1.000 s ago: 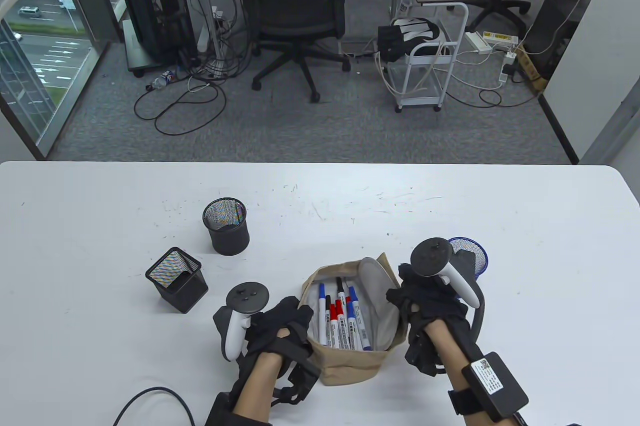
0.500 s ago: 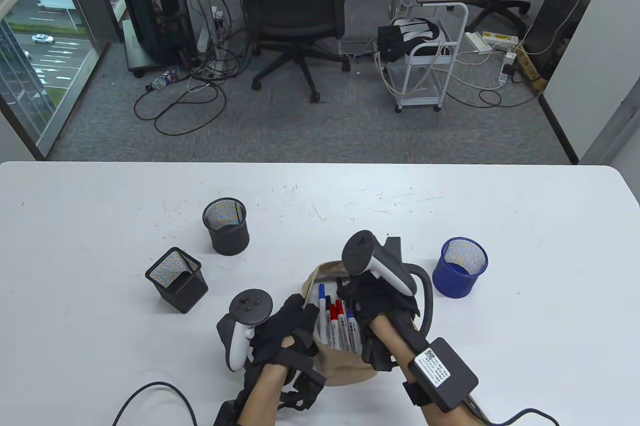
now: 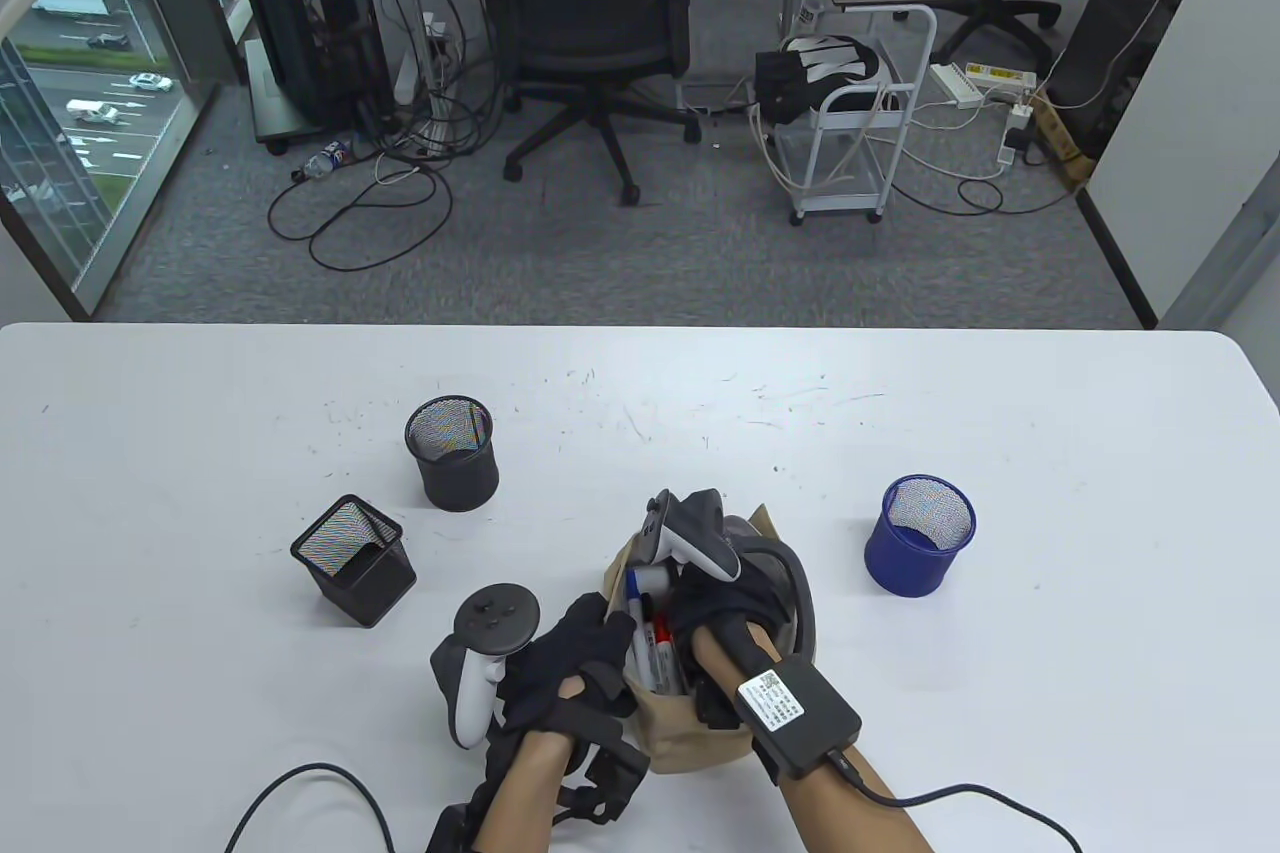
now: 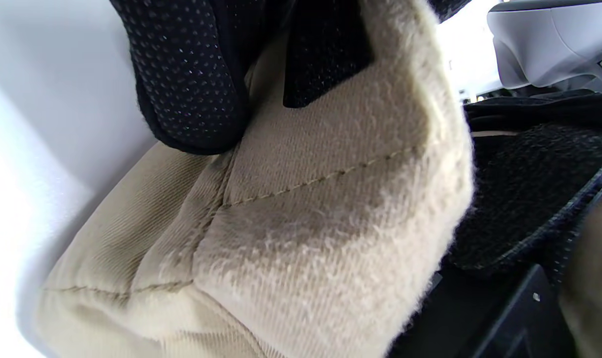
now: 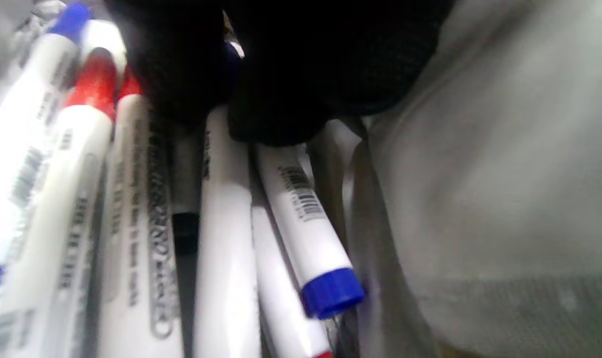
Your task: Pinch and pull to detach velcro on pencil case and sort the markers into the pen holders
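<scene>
Reaching into the open pencil case (image 3: 700, 728), the right hand (image 3: 715, 608) touches the markers (image 5: 221, 238) — grip unclear — while the left hand (image 3: 575, 658) pinches the case's rim.

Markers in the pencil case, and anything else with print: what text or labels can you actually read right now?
No text can be read in any view.
Markers: grey print lines and a barcode on the white barrels, too blurred to read.
Black box on the right forearm: white label with a QR-style code and small print, too small to read.
Pencil case and pen holders: no print visible.
</scene>
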`<state>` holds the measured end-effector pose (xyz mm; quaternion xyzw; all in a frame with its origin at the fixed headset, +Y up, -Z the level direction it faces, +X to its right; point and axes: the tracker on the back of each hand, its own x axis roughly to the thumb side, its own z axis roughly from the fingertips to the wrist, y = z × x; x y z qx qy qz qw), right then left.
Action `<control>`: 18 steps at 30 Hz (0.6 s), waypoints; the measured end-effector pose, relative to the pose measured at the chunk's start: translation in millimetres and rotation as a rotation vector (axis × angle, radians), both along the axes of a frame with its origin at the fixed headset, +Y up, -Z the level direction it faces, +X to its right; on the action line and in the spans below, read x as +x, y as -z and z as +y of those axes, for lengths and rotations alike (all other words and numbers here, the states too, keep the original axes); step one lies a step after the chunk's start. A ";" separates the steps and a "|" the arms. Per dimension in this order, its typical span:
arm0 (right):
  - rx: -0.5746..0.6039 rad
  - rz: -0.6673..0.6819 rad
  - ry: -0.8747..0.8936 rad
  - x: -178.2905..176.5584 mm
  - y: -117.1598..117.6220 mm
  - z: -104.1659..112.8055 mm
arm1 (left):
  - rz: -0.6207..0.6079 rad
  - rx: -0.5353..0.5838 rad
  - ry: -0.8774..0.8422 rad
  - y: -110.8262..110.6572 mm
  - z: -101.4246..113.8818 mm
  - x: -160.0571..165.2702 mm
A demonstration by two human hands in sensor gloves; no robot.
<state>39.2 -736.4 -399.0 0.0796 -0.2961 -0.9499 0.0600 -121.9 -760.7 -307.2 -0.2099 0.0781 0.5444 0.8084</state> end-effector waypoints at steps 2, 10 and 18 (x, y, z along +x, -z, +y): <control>-0.017 -0.010 0.028 2.9 0.4 -1.2 | 0.001 0.001 -0.001 -0.1 -0.1 0.1; 0.017 0.006 -0.002 -0.2 -7.9 3.3 | 0.004 0.002 0.009 -0.4 -0.6 -0.2; 0.405 0.013 0.381 27.5 -40.3 111.9 | 0.004 0.002 -0.006 0.2 -0.7 -0.9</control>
